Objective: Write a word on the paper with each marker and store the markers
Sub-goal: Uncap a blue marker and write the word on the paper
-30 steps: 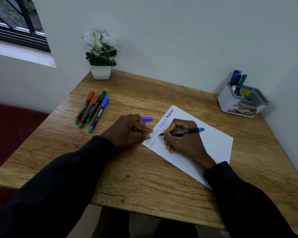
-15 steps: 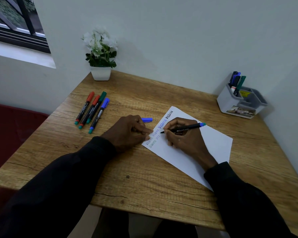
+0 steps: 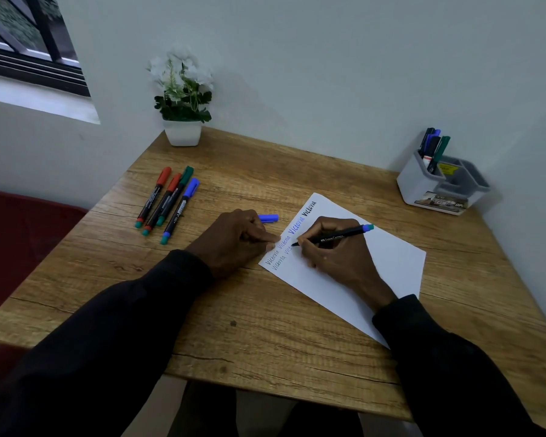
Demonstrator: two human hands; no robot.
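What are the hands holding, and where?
The right hand pinches the blue marker near its tip. The left hand touches the paper; whether it holds the blue cap is unclear.

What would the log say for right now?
step: writing | right hand: grips marker, tip on paper | left hand: fingertip at paper edge | blue cap: beside left hand | four markers: lying on table

Four markers [image 3: 163, 203] lie left of the paper [image 3: 391, 266] on the desk [image 3: 265, 342]. An organizer [image 3: 423, 187] stands back right, a plant [image 3: 183, 99] back left.
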